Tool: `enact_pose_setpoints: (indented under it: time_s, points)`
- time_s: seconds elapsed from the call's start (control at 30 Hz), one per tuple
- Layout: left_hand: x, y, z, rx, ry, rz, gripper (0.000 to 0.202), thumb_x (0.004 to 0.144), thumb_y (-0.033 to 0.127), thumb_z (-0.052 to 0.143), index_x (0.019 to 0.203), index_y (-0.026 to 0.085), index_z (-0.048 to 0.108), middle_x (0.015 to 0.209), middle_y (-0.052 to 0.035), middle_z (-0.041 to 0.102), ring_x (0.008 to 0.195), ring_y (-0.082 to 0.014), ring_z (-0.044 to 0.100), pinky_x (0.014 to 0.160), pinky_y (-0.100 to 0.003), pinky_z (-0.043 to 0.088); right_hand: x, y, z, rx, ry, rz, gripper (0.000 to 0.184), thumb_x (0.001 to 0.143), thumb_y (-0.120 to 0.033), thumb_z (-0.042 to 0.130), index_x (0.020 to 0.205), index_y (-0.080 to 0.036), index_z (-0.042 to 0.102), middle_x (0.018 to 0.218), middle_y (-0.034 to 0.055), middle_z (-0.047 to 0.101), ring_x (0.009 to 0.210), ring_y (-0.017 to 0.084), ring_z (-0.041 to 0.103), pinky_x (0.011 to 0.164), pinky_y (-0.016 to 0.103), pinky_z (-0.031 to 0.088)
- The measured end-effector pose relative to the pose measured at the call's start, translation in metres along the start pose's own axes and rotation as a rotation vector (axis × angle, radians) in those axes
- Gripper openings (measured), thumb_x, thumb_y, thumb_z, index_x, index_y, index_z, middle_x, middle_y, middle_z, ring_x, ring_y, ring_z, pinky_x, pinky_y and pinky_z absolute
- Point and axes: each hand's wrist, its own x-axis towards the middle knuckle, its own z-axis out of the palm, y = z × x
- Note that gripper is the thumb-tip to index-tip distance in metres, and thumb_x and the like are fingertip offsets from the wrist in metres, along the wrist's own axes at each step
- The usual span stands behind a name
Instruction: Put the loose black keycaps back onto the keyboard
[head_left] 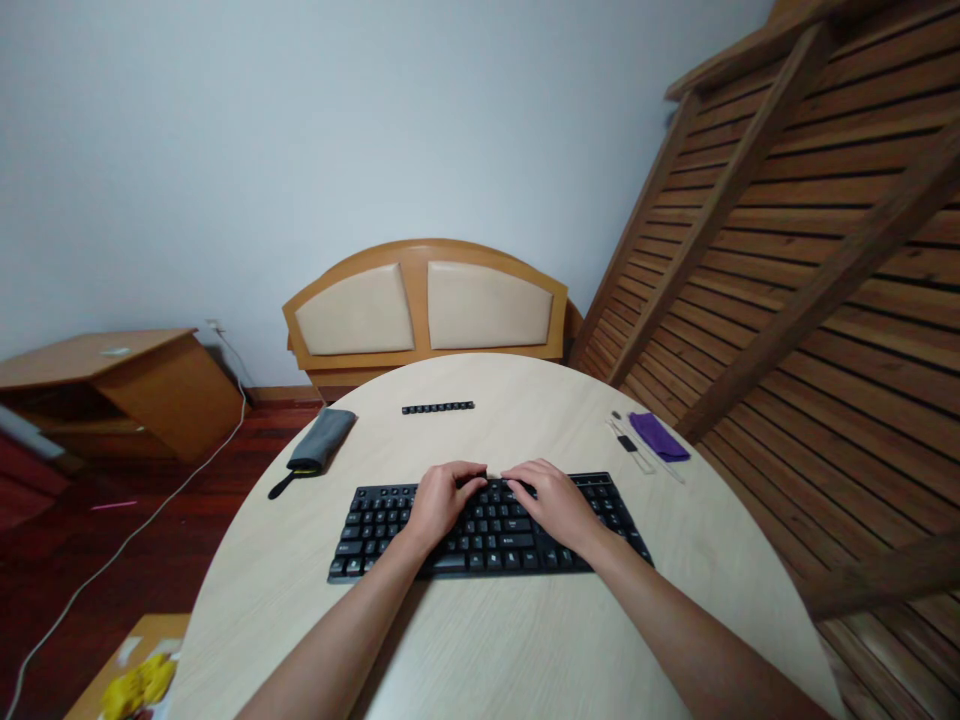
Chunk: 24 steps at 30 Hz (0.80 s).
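Note:
A black keyboard [480, 530] lies across the middle of a round, light wooden table [525, 640]. Both my hands rest on its upper middle part. My left hand [439, 500] has its fingers curled down, with the tips at the top key row. My right hand [551, 500] is curled the same way, and its fingertips nearly meet those of the left. What the fingertips pinch is hidden. A short row of loose black keycaps [438, 407] lies in a line on the table beyond the keyboard.
A folded grey cloth with a black tool beside it [319, 445] lies at the table's left edge. A purple cloth [658, 436] and small tools [628, 442] sit at the right. Behind stand a wooden headboard [427, 305], slatted panels [810, 250] and a low cabinet [112, 385].

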Motion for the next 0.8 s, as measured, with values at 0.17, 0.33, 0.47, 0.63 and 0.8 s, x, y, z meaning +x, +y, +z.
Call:
enact_pose_setpoints:
  time_s: [0.17,0.33,0.47,0.63,0.8]
  points:
    - [-0.002,-0.005,0.004,-0.082,-0.053,0.000,0.023,0.088,0.028,0.065,0.108,0.023,0.074,0.107,-0.0013,0.075,0.096,-0.0206,0.071,0.091,-0.032,0.055,-0.003,-0.004,0.001,-0.009,-0.002,-0.013,0.022,0.096,-0.019,0.052,0.107,-0.021,0.072,0.104,0.0049,0.073,0.101,0.020,0.062,0.094,0.035,0.047]
    - [-0.003,0.002,0.002,0.001,-0.089,0.105,0.022,0.091,0.028,0.062,0.109,0.024,0.074,0.109,-0.0002,0.075,0.102,-0.0199,0.069,0.094,-0.031,0.052,-0.004,-0.004,0.001,-0.007,-0.011,-0.011,0.024,0.096,-0.019,0.052,0.109,-0.022,0.071,0.103,0.0049,0.072,0.101,0.021,0.061,0.093,0.036,0.047]
    - [-0.003,0.006,0.001,0.062,-0.118,0.123,0.022,0.093,0.029,0.060,0.110,0.027,0.073,0.110,0.0021,0.074,0.104,-0.0196,0.069,0.094,-0.030,0.051,-0.004,-0.004,0.001,-0.005,-0.011,-0.013,0.024,0.096,-0.020,0.052,0.110,-0.022,0.071,0.103,0.0049,0.072,0.101,0.020,0.061,0.093,0.036,0.046]
    - [-0.001,0.005,0.003,0.091,-0.101,0.066,0.017,0.090,0.033,0.065,0.103,0.029,0.075,0.102,0.0035,0.076,0.096,-0.0199,0.071,0.086,-0.029,0.053,-0.005,-0.005,0.001,-0.009,-0.024,-0.015,0.023,0.096,-0.020,0.052,0.109,-0.022,0.071,0.104,0.0050,0.071,0.101,0.021,0.060,0.093,0.036,0.046]
    - [0.000,0.005,0.006,0.073,-0.102,0.120,0.017,0.092,0.028,0.063,0.101,0.027,0.077,0.104,0.0016,0.076,0.097,-0.0193,0.070,0.090,-0.030,0.052,-0.004,-0.004,0.000,-0.017,-0.026,-0.017,0.024,0.096,-0.019,0.052,0.112,-0.023,0.070,0.104,0.0045,0.071,0.101,0.021,0.060,0.093,0.036,0.046]
